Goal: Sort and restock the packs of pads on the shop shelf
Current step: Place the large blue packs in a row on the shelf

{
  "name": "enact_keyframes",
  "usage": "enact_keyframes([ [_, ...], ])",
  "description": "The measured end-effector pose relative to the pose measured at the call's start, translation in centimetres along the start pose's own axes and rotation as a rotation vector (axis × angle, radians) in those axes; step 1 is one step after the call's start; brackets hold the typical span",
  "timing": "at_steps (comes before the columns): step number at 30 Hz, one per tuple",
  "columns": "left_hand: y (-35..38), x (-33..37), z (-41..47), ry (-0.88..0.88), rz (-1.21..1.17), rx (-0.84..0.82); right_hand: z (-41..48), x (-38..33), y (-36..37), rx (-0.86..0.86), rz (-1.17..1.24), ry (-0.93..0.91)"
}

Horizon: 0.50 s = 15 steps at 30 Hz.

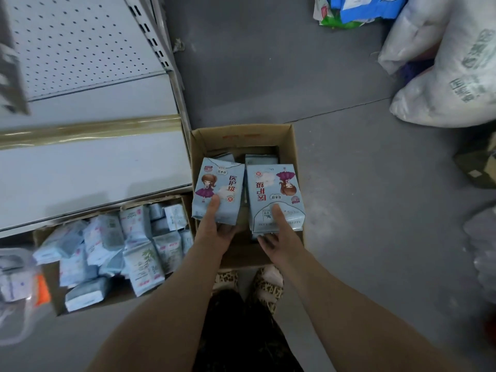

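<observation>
Left hand point(214, 232) gripping a blue pack point(218, 183) by its lower end, thumb pressing on its face, right hand point(279, 237) gripping a second pack point(271, 191) likewise, both hanging over an open cardboard box point(241, 138) on the floor point(349, 183), shelf point(88, 167) standing just left.

The fingers of the left hand point(214, 232) vanish behind the left pack point(218, 183). Those of the right hand point(279, 238) mostly hide under the right pack point(275, 194). Both packs cover most of what lies in the cardboard box point(241, 135). The white sacks point(442, 98) run off the right edge. The clear tub point(16, 291) at the left is blurred and cut off.
</observation>
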<state>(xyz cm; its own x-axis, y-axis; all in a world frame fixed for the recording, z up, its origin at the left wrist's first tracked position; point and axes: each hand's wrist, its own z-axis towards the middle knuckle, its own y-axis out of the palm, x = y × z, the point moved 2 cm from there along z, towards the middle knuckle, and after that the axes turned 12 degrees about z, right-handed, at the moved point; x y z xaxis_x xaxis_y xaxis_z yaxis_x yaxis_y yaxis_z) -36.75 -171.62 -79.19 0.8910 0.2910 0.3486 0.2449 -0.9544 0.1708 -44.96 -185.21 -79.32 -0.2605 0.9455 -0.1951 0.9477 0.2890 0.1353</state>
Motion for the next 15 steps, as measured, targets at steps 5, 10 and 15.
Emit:
enact_keyframes([
  [5,-0.3,3.4,-8.2,0.012,-0.015,-0.011,-9.1,-0.6,1.1,-0.020,0.037,-0.050],
  [10,0.2,6.9,-15.7,0.021,-0.074,-0.087,-17.3,-1.1,2.9,-0.133,0.052,-0.116],
  [15,-1.0,8.8,-23.0,0.070,-0.118,-0.075,-24.5,-1.3,4.0,-0.198,-0.044,-0.187],
])
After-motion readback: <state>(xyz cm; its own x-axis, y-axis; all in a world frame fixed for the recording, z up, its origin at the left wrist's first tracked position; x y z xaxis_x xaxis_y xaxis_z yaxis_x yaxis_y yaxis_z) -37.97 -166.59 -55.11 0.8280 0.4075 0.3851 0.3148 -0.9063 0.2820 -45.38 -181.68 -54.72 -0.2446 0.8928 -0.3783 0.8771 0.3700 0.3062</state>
